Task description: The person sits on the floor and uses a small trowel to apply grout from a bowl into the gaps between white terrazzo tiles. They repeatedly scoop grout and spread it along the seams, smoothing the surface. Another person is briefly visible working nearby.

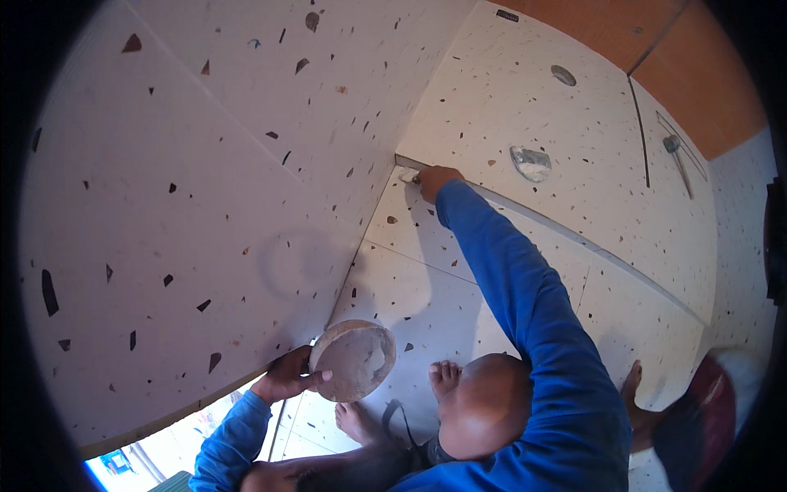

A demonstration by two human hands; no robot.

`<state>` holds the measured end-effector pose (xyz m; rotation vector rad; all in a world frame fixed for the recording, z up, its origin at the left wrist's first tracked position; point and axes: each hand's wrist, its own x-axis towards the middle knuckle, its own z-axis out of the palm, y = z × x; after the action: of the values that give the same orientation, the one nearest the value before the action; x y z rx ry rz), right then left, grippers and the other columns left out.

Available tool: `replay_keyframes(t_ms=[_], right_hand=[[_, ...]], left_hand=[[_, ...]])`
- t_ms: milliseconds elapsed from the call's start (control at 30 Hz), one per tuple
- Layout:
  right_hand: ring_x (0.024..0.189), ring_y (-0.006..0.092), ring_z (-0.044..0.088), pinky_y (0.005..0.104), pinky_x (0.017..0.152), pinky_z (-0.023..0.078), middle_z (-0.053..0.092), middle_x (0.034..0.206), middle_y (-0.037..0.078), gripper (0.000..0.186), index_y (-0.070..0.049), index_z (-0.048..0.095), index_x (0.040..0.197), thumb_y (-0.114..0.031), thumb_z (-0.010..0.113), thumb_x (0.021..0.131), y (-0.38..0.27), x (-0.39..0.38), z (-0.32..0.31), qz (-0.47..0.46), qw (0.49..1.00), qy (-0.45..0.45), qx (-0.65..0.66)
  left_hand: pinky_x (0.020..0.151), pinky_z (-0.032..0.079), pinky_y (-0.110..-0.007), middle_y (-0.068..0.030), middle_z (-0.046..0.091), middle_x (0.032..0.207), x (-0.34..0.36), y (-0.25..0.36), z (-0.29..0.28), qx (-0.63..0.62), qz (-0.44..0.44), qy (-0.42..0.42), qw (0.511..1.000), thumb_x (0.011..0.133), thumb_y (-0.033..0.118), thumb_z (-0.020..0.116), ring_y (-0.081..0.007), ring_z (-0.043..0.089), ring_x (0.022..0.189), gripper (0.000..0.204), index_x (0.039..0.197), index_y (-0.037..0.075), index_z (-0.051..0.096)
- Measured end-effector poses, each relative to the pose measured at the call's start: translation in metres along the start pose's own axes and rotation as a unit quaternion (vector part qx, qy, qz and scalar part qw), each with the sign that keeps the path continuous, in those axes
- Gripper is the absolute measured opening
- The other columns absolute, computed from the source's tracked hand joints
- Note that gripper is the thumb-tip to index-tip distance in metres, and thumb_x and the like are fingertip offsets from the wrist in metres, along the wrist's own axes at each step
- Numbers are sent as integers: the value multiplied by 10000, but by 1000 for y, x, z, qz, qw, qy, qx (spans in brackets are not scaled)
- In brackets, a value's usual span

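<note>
My left hand (pixel 284 375) grips the rim of a round, pale, paste-smeared bowl (pixel 333 348), thumb over the edge. Whitish paste coats its inside. My right arm, in a blue sleeve, stretches up to the far corner. There my right hand (pixel 438 182) is closed on a small scraper (pixel 408 175), its pale blade against the joint where the step meets the speckled wall tiles. The fingers partly cover the scraper, so its full shape is hidden. Below the corner spreads the speckled tile floor (pixel 414 271), with my bare feet and bent knee between the two arms.
A speckled wall (pixel 205 180) rises close on the left. Along the right runs a low step edge (pixel 574 230); the tiles beyond have a cutout (pixel 531 164) and a round hole (pixel 563 75). Another person's foot (pixel 633 382) and maroon clothing (pixel 705 418) are at lower right.
</note>
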<state>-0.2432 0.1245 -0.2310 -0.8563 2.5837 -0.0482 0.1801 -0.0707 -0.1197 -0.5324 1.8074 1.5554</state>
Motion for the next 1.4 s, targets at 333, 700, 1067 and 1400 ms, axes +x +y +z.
replay_keyframes(t_ms=[333, 700, 1067, 1400], right_hand=[[1021, 319, 672, 429, 855, 538, 695, 1089, 163, 321, -59, 703, 1083, -120, 624, 777, 70, -27, -16, 35, 992, -103, -71], [1107, 272, 630, 378, 943, 496, 678, 1153, 101, 458, -180, 703, 1146, -51, 594, 721, 174, -96, 16, 101, 984, -126, -73], [1062, 273, 649, 368, 947, 496, 688, 1137, 88, 427, -213, 718, 1115, -35, 595, 748, 250, -159, 25, 198, 972, -119, -36], [1040, 304, 644, 367, 924, 490, 674, 1134, 163, 381, -113, 671, 1181, -140, 639, 802, 232, -226, 42, 133, 971, 48, 194]], left_hand=[[854, 577, -384, -231, 574, 1192, 5, -2, -2, -11, 9, -12, 1000, 844, 384, 735, -299, 615, 1070, 740, 1310, -91, 411], [875, 563, -408, -236, 577, 1204, 3, 4, 0, 5, 11, -24, 1000, 847, 386, 730, -314, 610, 1075, 743, 1327, -82, 411], [822, 581, -387, -221, 601, 1162, 2, 8, 2, 11, 14, -22, 1000, 836, 429, 736, -286, 631, 1032, 760, 1309, -81, 431], [823, 587, -376, -222, 598, 1168, 1, -4, -1, -1, 5, -24, 1000, 831, 417, 744, -296, 631, 1043, 755, 1310, -76, 432]])
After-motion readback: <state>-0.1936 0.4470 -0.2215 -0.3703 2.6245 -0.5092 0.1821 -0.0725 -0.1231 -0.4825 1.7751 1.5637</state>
